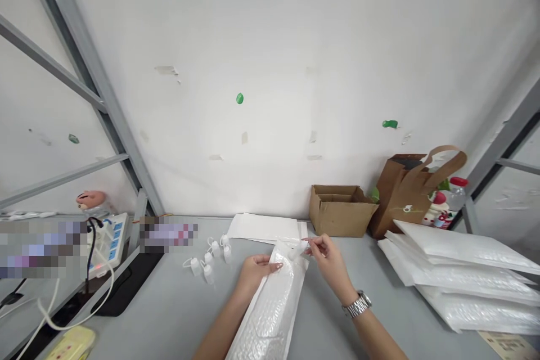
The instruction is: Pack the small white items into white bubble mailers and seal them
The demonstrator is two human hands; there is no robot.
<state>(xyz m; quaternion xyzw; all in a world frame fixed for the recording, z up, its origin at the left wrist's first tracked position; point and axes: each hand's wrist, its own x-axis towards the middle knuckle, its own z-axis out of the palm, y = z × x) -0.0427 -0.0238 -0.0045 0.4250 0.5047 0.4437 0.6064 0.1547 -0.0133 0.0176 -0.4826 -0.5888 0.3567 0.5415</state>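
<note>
White bubble mailer (274, 298) lies lengthwise at bottom centre of the frame on the grey table (177, 315), open end pointing up-frame. Left hand (255, 270) rests on its upper left edge, fingers flat and pressing, not curled round it. Right hand (329, 261) at the mailer's mouth, thumb and forefinger pinched together on a small clear item (298, 247); what it is, too small to tell. Small white bottles (208, 261) cluster just left of the mailer. Flat white sheets (264, 228) above. Cardboard box (340, 208) and brown paper bag (405, 194) upper right. Stack of mailers (464, 278) at right edge.
</note>
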